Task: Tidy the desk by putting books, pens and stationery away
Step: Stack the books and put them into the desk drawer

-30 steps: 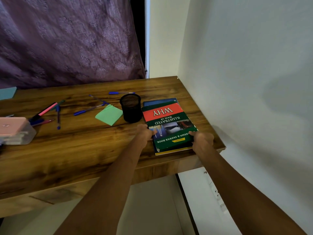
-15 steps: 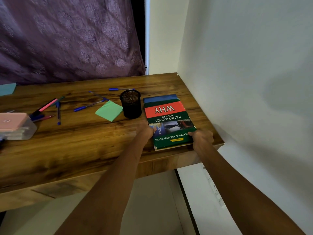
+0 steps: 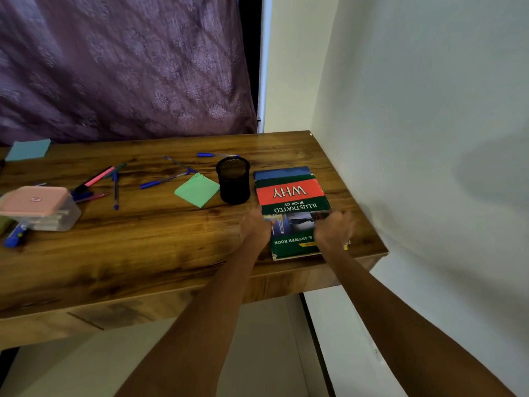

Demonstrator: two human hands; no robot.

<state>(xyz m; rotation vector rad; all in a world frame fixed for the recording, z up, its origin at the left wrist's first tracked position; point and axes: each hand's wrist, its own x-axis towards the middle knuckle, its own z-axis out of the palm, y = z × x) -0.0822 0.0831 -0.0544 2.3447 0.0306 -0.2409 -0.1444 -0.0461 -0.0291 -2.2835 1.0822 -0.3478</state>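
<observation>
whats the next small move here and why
Probably let go of the book and reach for a pen: the book lies flat by the wall under both hands, while pens are scattered beside the cup.

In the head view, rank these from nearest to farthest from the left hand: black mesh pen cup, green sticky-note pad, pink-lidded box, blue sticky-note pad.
From the left hand:
1. Black mesh pen cup, just beyond it, beside the book.
2. Green sticky-note pad, left of the cup.
3. Pink-lidded box, far left, near edge.
4. Blue sticky-note pad, far left, back corner.
</observation>
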